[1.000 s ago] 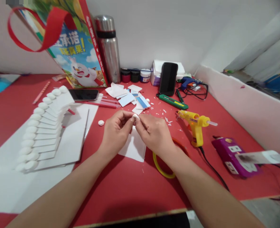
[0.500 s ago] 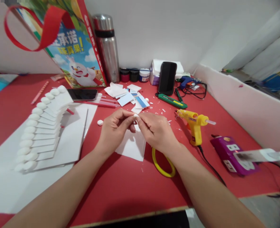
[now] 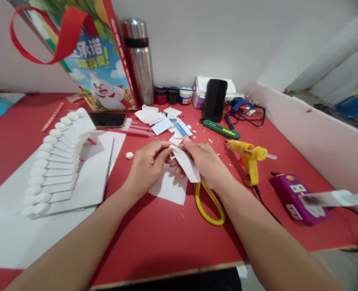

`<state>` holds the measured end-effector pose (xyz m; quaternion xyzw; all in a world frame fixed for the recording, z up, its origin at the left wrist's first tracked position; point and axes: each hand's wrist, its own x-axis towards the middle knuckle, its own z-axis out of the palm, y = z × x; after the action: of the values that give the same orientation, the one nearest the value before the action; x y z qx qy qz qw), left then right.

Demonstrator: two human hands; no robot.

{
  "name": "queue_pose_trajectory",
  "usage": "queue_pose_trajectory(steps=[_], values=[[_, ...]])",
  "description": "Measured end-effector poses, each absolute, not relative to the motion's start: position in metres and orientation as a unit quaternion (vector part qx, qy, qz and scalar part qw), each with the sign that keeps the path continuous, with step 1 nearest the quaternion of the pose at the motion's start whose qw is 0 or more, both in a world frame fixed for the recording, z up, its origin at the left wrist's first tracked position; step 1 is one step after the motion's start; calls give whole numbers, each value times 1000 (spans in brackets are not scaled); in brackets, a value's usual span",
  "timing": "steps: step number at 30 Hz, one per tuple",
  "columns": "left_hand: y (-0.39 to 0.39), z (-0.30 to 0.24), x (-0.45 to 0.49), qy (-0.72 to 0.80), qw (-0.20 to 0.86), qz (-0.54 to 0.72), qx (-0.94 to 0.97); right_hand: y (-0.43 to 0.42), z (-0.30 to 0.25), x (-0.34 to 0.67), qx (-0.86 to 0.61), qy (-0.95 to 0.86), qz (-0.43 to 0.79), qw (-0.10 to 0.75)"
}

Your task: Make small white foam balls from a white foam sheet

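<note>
My left hand [image 3: 148, 165] and my right hand [image 3: 207, 163] meet over the middle of the red table [image 3: 154, 238]. Both pinch a narrow white strip [image 3: 187, 163] whose rounded top sits between the fingertips; the strip hangs down across my right hand. A flat white sheet [image 3: 169, 186] lies on the table just under my hands. A loose white oval piece [image 3: 129, 155] sits left of my left hand. Yellow-handled scissors [image 3: 209, 204] lie under my right wrist.
A fan of white strips with rounded tips [image 3: 53, 161] rests on white sheets at left. A yellow glue gun [image 3: 249, 157], purple power strip [image 3: 297, 198], green cutter [image 3: 221, 130], two phones [image 3: 215, 99], steel flask [image 3: 139, 60], paint jars and a printed bag [image 3: 96, 68] stand around.
The white strip, earlier only a small tip between my fingertips, is now lifted and shows along my right hand. My right hand has turned slightly; the left barely moved.
</note>
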<state>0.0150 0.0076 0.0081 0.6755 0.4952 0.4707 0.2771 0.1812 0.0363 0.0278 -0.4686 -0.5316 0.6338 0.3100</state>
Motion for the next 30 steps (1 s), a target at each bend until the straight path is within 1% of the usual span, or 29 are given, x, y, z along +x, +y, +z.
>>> queue_pose_trajectory(steps=[2,4,8,11,13,15,19,22,24,26,28,30], values=[[8,8,14,492,246,465,693,39,32,184,-437,-396,758,277],[9,7,13,480,229,468,706,42,33,186,-395,-336,814,262],[10,7,13,465,245,476,705,42,30,188,-331,-298,859,251],[9,7,15,472,289,491,672,39,28,187,-333,-354,831,273],[9,6,16,482,323,503,641,37,27,185,-349,-436,778,287],[9,6,17,491,344,510,616,36,25,184,-368,-541,697,294],[9,4,18,505,350,515,598,37,18,183,-398,-730,455,319],[8,2,21,505,344,528,590,33,15,182,-435,-786,285,335],[6,2,25,506,325,535,594,29,16,180,-456,-802,199,331],[4,2,29,510,285,534,611,25,17,177,-469,-811,132,324],[3,2,32,512,226,528,639,22,18,175,-476,-815,93,318],[3,1,33,506,165,522,666,20,19,175,-472,-818,82,318]])
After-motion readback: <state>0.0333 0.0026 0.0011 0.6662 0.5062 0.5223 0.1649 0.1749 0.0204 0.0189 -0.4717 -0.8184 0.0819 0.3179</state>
